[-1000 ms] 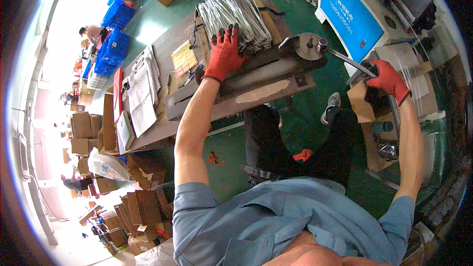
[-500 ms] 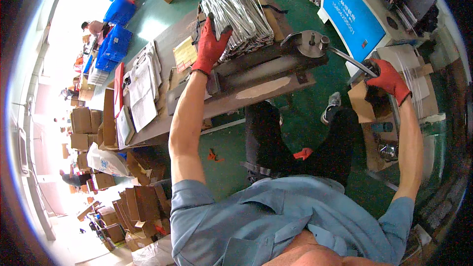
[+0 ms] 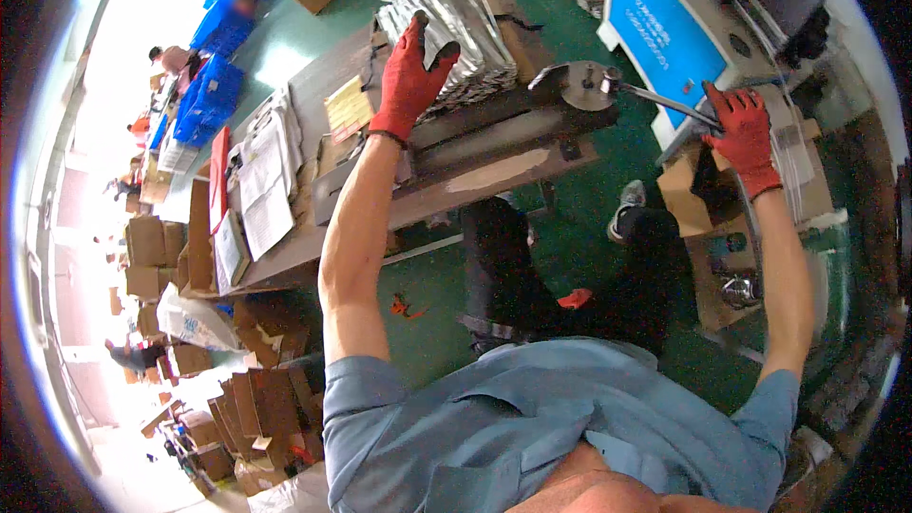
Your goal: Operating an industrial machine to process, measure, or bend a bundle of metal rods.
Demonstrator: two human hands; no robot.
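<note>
My left hand (image 3: 413, 85), in a red glove with dark fingertips, is open over the near left side of a bundle of thin silvery metal rods (image 3: 470, 33). Its thumb and fingers are spread; I cannot tell whether it touches the rods. At the bench's right end a round metal plate (image 3: 591, 95) carries short upright pins and a long metal lever (image 3: 665, 103) that reaches to the right. Beside the lever's outer end my right hand (image 3: 744, 133), also red-gloved, has its fingers stretched apart, the thumb side against the lever.
A dark workbench (image 3: 456, 171) holds grey cloths (image 3: 266, 171), a yellow paper (image 3: 350, 109) and a red folder (image 3: 219, 171). A blue-and-white machine (image 3: 655, 28) stands at the far right, with an open carton (image 3: 679, 190) below my right hand. Blue crates (image 3: 204, 100) and cardboard boxes (image 3: 152, 242) line the left.
My right hand has opened from its grip around the lever's end. My left hand has spread its thumb and fingers more. The whole view has shifted slightly.
</note>
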